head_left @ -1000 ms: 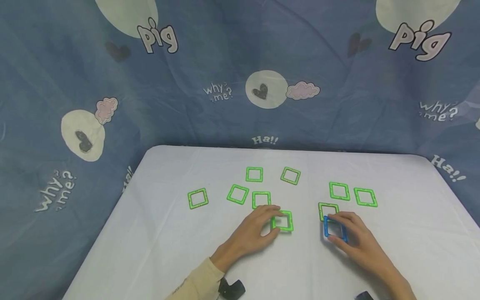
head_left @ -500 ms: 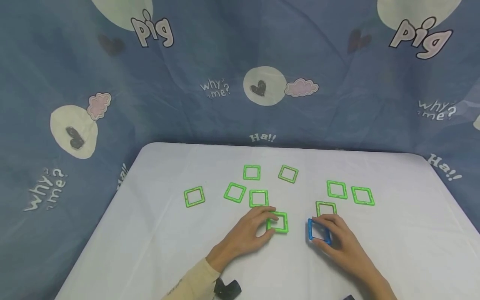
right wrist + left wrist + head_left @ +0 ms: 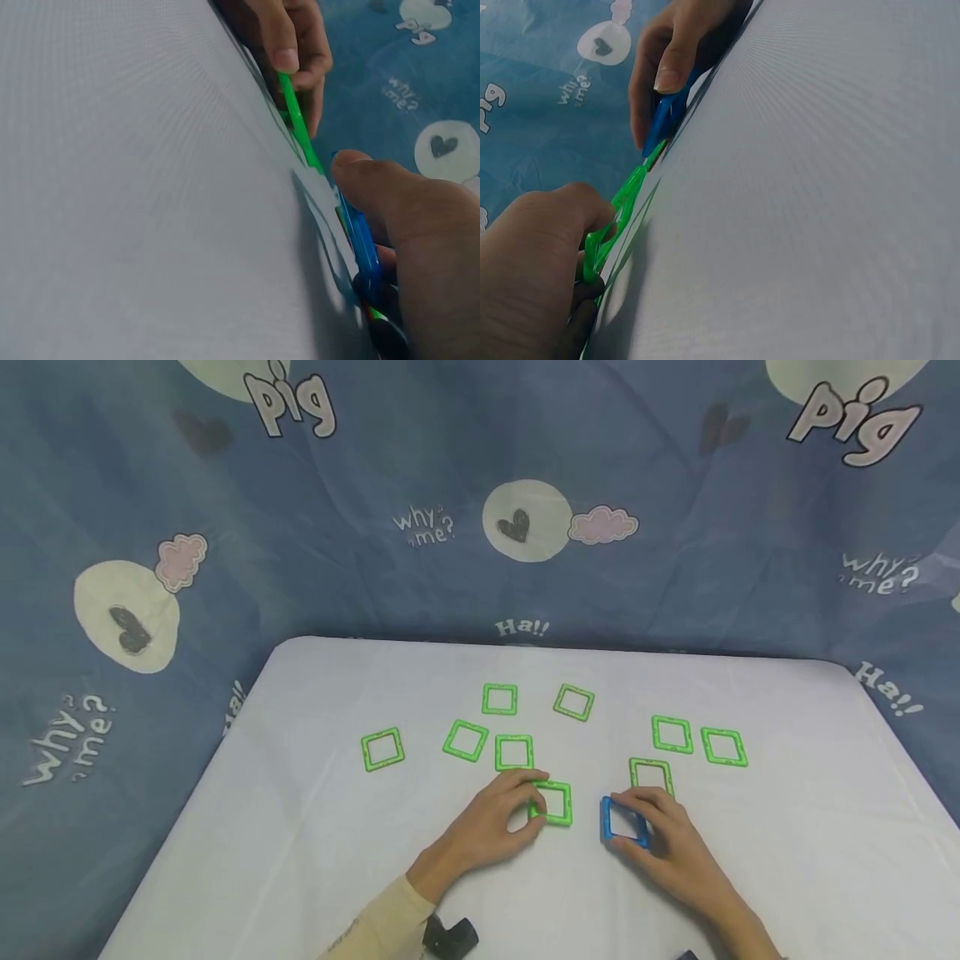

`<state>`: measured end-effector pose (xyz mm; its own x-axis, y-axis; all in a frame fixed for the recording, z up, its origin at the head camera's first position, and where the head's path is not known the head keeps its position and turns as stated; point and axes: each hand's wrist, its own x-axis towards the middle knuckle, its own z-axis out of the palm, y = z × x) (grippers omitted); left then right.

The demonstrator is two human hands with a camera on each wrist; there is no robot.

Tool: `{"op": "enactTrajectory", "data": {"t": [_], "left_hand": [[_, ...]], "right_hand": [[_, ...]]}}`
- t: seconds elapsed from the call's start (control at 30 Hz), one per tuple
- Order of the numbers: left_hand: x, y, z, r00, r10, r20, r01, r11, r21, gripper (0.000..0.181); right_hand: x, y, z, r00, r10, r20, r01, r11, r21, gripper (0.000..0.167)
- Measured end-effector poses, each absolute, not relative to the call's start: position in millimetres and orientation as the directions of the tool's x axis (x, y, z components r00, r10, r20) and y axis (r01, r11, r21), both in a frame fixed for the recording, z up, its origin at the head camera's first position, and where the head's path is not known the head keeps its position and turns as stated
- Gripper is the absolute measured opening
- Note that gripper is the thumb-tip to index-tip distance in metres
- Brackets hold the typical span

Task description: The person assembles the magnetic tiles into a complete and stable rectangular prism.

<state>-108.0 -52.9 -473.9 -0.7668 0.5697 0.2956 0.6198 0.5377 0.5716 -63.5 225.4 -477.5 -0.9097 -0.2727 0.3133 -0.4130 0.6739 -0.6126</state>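
Observation:
My left hand (image 3: pixel 491 827) pinches a green hollow square magnetic tile (image 3: pixel 567 806) by its left side, thumb below and fingers above. In the left wrist view the tile (image 3: pixel 631 184) is tilted, with a shadow beside it. My right hand (image 3: pixel 671 839) pinches a blue hollow square magnetic tile (image 3: pixel 606 820) between thumb and fingers. The blue tile (image 3: pixel 360 244) is seen almost edge-on in the right wrist view. A narrow gap separates the two held tiles in the head view. Just behind the right fingers lies another green square (image 3: pixel 633 773), partly covered.
Several green square tiles lie flat on the white-covered table (image 3: pixel 315 827): one at the left (image 3: pixel 385 766), one just behind my left fingers (image 3: pixel 513 738), others farther back and right, such as this square (image 3: pixel 724 762). A patterned blue cloth (image 3: pixel 360 568) hangs behind.
My right hand has moved left with the blue tile, narrowing the gap to the green one. My left hand keeps its pinch on the green tile. The head view has shifted slightly.

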Motion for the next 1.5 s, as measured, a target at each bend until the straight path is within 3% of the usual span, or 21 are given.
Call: {"op": "enactTrajectory", "data": {"t": [0.9, 1.5], "left_hand": [[-101, -48, -478, -0.736, 0.613, 0.286, 0.644, 0.506, 0.573, 0.005], [-107, -51, -472, -0.755, 0.606, 0.25, 0.621, 0.539, 0.569, 0.004]], "right_hand": [[-63, 211, -486, -0.893, -0.28, 0.353, -0.437, 0.729, -0.527, 0.054], [-70, 211, -481, -0.858, -0.376, 0.35, -0.511, 0.696, -0.504, 0.053]]}}
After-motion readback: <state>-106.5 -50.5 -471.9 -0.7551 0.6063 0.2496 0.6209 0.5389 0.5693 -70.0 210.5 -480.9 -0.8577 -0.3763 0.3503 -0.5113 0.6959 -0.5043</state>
